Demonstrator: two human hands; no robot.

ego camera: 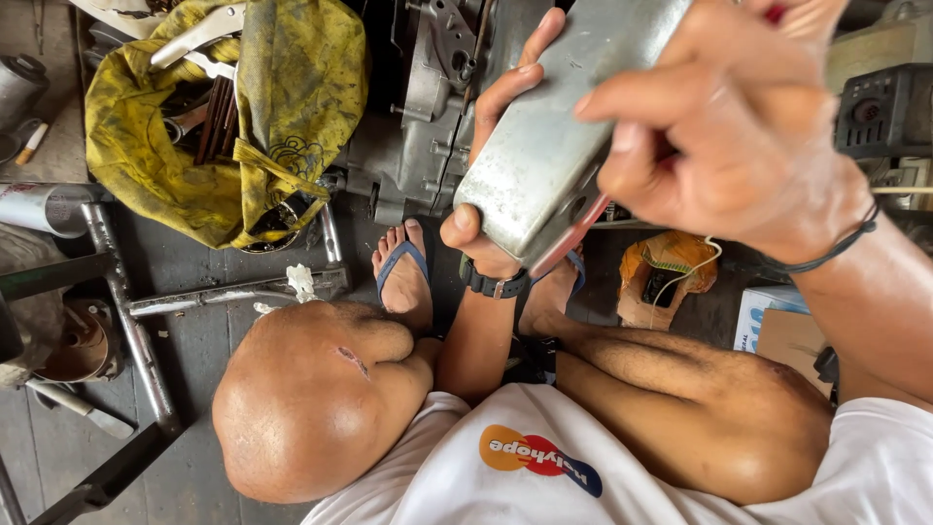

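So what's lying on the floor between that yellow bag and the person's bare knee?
In the head view, a metal frame bar with a scrap of white rag on it lies between the yellow bag and the knee.

Repair workshop — engine block, tool bag, metal frame on floor.

Grey metal casing – scuffed, tilted, held above lap.

White shorts with an orange-red-blue logo patch. Blue-strap flip-flops, bare knees. Black watch on left wrist, thin black cord bracelet on right.
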